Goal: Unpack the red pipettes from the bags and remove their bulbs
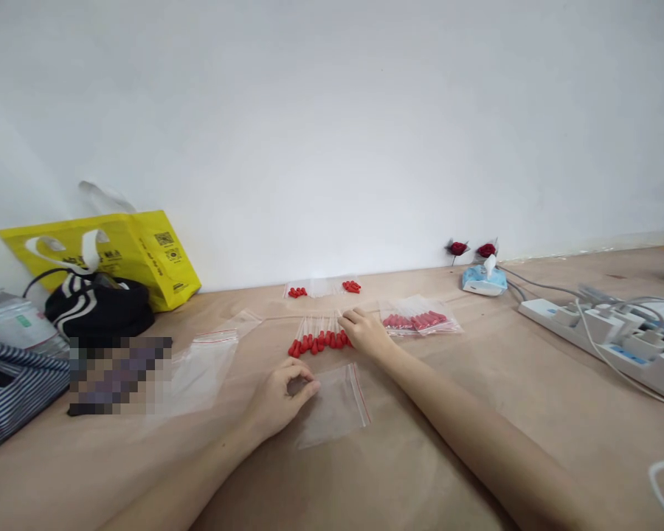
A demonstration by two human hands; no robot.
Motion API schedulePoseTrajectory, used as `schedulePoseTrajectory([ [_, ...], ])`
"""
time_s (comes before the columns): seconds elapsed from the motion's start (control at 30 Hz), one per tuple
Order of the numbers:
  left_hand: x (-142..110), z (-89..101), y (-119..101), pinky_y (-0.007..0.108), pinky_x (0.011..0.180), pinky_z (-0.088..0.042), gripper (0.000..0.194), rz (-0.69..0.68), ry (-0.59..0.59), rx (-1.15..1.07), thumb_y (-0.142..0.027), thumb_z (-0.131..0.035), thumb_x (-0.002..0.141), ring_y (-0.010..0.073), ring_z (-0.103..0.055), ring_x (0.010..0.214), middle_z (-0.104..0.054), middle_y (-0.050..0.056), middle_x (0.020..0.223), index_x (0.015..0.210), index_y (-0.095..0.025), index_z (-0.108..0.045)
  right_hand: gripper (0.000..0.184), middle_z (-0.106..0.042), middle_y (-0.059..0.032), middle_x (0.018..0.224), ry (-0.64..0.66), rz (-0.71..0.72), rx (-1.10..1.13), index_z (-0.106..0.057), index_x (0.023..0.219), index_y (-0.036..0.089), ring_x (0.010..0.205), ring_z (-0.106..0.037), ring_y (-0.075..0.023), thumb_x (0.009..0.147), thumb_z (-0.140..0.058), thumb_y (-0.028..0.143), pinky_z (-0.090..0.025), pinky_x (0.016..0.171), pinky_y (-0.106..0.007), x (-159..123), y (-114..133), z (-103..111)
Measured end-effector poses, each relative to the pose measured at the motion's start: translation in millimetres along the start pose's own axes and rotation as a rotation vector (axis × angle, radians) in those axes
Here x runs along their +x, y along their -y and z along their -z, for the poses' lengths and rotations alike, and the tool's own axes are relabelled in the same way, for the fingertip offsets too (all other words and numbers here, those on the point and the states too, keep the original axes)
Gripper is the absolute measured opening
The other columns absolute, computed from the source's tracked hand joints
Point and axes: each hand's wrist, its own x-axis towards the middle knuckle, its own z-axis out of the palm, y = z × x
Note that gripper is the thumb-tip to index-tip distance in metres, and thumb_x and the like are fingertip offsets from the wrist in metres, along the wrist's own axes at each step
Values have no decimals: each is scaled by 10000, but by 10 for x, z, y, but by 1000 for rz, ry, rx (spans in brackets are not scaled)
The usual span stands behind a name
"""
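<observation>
A row of thin, clear sticks with red rounded ends [321, 341] lies on the table ahead, red ends towards me. My right hand [364, 332] reaches to the right end of this row, its fingers closed around the stem of a red-ended stick; the fingertips are partly hidden. My left hand [285, 394] rests nearer to me, fingers curled and the thumb slightly apart from the index finger, with nothing visible between them. Right beside it, a clear zip bag [335, 405] with a red seal line lies flat.
Filled bags [420, 318] lie right of the row; another bag with red pieces [324, 286] lies by the wall. Zip bags [204, 369], a yellow bag [166, 258] and a black pouch [102, 310] stand left. Right are a tissue pack [484, 280] and power strip [603, 335].
</observation>
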Motion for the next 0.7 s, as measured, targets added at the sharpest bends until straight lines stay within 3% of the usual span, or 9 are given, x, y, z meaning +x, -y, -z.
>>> schedulePoseTrajectory([
  [0.13, 11, 27, 34, 301, 698, -425, 173, 84, 40, 5, -333, -572, 671, 182, -544, 765, -600, 33, 821, 756, -184, -599, 148, -575, -83, 856, 48, 6, -3, -590, 804, 146, 836, -503, -176, 816, -443, 154, -365, 746, -276, -21, 44, -50],
  [0.3, -25, 26, 92, 236, 545, -386, 314, 244, 124, -87, -360, -560, 661, 125, -495, 584, -573, -12, 735, 924, -188, -551, 227, -570, -68, 872, 93, -21, 32, -594, 851, 158, 825, -513, -161, 832, -458, 338, -349, 720, -276, -40, 73, -46],
  [0.43, -34, 53, 71, 216, 491, -328, 255, 284, 186, -106, -403, -524, 662, 113, -451, 526, -491, -46, 558, 769, -173, -549, 305, -567, -72, 918, 45, -64, 93, -601, 867, 170, 881, -503, -181, 823, -442, 427, -302, 760, -319, -63, 72, -16],
  [0.57, -84, 288, 58, 220, 496, -345, 296, 284, 83, -199, -474, -489, 657, 111, -447, 521, -481, -37, 566, 671, -178, -493, 267, -571, -75, 934, -137, -163, 92, -612, 867, 175, 881, -495, -176, 827, -438, 374, -274, 775, -322, -222, -121, 67],
  [0.7, -225, 725, 334, 209, 446, -349, 381, 468, -129, -272, -515, -545, 590, 101, -437, 447, -474, -61, 538, 767, -194, -441, 236, -579, -72, 912, -269, -311, -28, -636, 810, 188, 875, -491, -193, 802, -455, 339, -265, 765, -331, -570, -538, 199],
])
